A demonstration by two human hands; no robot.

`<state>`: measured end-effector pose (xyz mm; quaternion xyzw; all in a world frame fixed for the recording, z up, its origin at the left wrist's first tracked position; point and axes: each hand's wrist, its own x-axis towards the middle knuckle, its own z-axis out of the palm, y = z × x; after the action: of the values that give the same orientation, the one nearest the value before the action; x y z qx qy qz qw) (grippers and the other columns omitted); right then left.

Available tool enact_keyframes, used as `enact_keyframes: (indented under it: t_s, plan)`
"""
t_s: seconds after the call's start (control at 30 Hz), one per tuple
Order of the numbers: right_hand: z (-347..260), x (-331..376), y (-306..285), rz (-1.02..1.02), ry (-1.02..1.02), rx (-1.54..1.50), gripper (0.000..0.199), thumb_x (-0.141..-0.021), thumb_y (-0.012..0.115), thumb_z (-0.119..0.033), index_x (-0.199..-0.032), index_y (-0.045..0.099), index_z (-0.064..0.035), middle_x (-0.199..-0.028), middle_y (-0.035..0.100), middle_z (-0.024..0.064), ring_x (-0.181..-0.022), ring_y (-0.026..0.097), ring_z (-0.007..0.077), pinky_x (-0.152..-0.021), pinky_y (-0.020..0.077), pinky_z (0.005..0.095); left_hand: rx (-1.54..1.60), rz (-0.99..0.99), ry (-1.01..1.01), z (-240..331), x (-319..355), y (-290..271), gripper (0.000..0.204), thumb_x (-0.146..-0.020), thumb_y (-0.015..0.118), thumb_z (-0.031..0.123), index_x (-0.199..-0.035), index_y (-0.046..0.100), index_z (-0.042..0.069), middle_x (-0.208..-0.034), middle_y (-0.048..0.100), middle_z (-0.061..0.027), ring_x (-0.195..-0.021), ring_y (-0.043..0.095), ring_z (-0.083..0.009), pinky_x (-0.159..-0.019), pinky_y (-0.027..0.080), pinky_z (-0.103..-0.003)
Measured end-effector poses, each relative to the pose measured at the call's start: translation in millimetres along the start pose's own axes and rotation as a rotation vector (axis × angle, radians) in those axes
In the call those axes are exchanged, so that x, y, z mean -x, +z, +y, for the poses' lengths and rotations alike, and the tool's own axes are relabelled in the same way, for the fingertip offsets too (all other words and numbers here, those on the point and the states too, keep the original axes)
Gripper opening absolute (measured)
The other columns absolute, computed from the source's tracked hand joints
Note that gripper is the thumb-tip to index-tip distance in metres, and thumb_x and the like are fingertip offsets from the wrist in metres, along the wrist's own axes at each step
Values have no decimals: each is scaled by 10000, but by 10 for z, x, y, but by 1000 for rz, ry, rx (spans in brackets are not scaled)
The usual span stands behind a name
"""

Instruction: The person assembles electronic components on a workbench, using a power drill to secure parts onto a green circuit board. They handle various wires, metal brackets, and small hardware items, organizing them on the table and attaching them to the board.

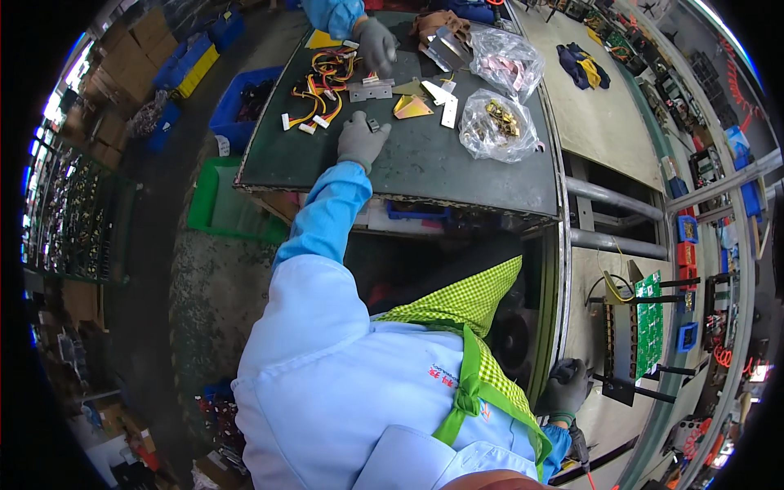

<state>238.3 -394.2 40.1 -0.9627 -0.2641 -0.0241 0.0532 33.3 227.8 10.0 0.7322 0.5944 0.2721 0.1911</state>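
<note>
My left hand point(363, 142), in a grey glove, rests over the near part of the dark tabletop point(302, 163). Its fingers are closed around a small dark piece point(374, 125). Just beyond lies a flat metal bracket point(371, 91), with wire harnesses point(322, 86) with white connectors to its left. Yellowish metal plates point(412, 107) and a white bracket point(442, 101) sit to the right. Far to the right, by the conveyor edge, my gloved right hand point(565, 396) is curled around something dark, too hidden to name. A dark tool with a red cord point(579, 447) is beside that wrist.
A co-worker's gloved hand point(376, 46) reaches in from the far side. Two clear bags of parts point(498, 126) lie at the table's right. A fixture with green circuit boards point(648, 322) stands on the line at right. Green point(216, 196) and blue bins point(237, 102) are left.
</note>
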Motion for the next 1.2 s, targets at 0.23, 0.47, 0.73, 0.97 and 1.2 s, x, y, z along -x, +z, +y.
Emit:
enact_keyframes:
  t_s: [0.23, 0.47, 0.73, 0.97, 1.2]
  plan:
    - [221, 10, -27, 21, 147, -254, 519, -664, 554, -77, -1182, 549, -44, -1039, 634, 187, -990, 606, 327, -880, 467, 399, -317, -212, -18, 29, -396, 259, 429, -830, 624, 297, -1158, 495, 54, -1145, 572, -225, -1027, 607, -371, -828, 521, -441]
    - [295, -186, -93, 99, 209, -158, 568, -651, 610, -127, -1208, 529, -52, -1078, 598, 232, -988, 576, 415, -861, 467, 469, -71, -267, 115, -167, -150, 167, 347, -785, 672, 266, -1048, 595, 53, -1095, 621, -195, -984, 601, -361, -828, 484, -437]
    - [479, -268, -20, 14, 204, 129, 653, -691, 636, -212, -1304, 454, -77, -1155, 549, 239, -1071, 536, 414, -910, 454, 461, 197, 210, 414, -218, 602, -71, 193, -820, 630, 226, -947, 592, 86, -943, 593, -145, -853, 592, -360, -728, 494, -447]
    - [66, -116, -385, 88, 228, 131, 690, -696, 701, -298, -1318, 449, -137, -1259, 495, 189, -1153, 493, 379, -939, 440, 452, -95, 208, 575, -83, 704, -28, 184, -849, 567, 262, -939, 585, 102, -931, 582, -120, -849, 592, -330, -720, 502, -442]
    - [-238, -209, -767, 346, 1, -161, 476, -811, 617, -158, -1245, 497, -1, -1269, 488, 203, -1187, 465, 358, -993, 384, 436, -225, 77, 561, 3, 640, -2, 199, -832, 556, 250, -957, 592, 99, -962, 575, -134, -882, 567, -335, -755, 487, -453]
